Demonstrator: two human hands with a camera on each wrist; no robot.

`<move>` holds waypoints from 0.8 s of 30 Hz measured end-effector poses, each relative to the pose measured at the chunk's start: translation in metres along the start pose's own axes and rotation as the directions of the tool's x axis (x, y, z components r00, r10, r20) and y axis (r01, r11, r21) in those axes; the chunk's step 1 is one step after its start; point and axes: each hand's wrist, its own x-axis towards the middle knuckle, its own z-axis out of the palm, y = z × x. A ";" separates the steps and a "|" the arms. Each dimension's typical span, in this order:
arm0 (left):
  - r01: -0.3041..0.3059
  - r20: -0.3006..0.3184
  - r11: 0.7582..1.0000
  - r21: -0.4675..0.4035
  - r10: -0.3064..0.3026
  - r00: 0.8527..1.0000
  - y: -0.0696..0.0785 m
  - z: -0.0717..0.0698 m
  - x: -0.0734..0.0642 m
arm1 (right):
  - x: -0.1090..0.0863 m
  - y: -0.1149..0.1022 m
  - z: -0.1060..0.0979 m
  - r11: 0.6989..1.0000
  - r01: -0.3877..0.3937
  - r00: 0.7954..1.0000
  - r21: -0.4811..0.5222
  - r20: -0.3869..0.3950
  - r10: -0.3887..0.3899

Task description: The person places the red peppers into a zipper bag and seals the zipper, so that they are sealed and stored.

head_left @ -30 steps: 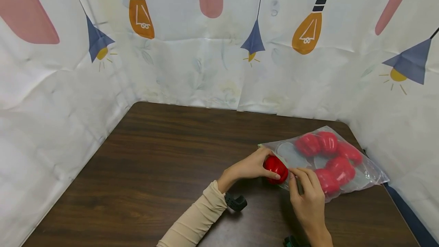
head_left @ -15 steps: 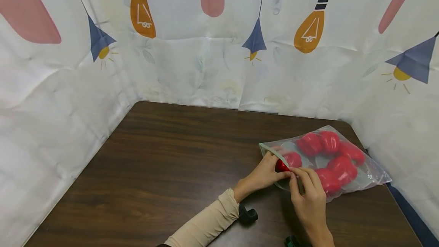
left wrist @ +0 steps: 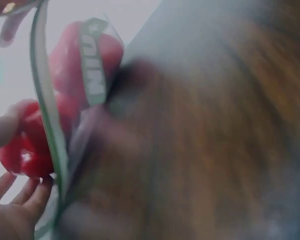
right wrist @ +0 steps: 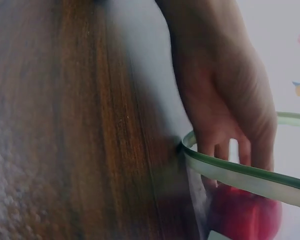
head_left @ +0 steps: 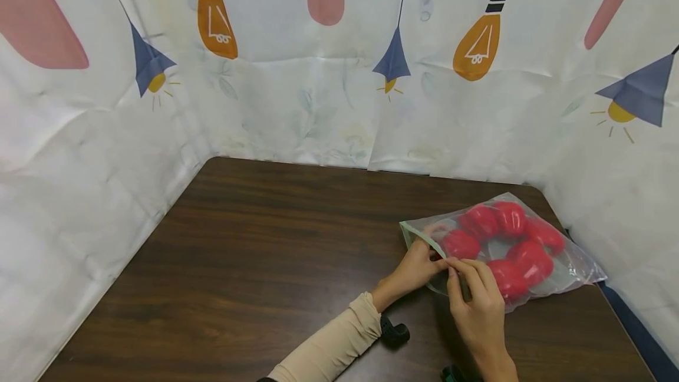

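Note:
My left hand [head_left: 416, 264] reaches into the mouth of a clear plastic zip bag [head_left: 575, 270] on the table's right side. It holds a red bell pepper [left wrist: 27, 142] inside the bag, thumb on one side and fingers below in the left wrist view. In the head view that pepper is seen through the plastic. My right hand [head_left: 477, 305] pinches the near end of the bag's green-edged opening [right wrist: 240, 172]. Several other red bell peppers [head_left: 510, 219] lie deeper in the bag. The left fingertips are partly behind plastic.
The brown wood-grain table [head_left: 239, 252] stretches away to the left of the bag. A white printed curtain [head_left: 297, 99] hangs along the back and sides. A black wrist device [head_left: 395, 333] sits under my left wrist.
My left hand has moved right and carried the red bell pepper from outside the opening into the bag. The right hand stays at the bag's edge, still pinching it.

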 end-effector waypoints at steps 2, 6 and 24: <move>0.030 -0.020 0.998 -0.049 -0.031 0.999 -0.002 0.002 0.000 | 0.001 0.000 -0.001 1.000 0.003 1.000 -0.002 -0.002 -0.003; 0.017 -0.014 0.999 -0.047 -0.018 1.000 -0.006 0.003 -0.002 | 0.001 0.000 -0.001 1.000 0.005 1.000 0.000 0.001 -0.005; -0.075 -0.039 0.985 0.152 0.082 0.996 0.001 0.007 -0.002 | 0.001 -0.002 0.001 1.000 -0.010 1.000 0.024 0.023 0.009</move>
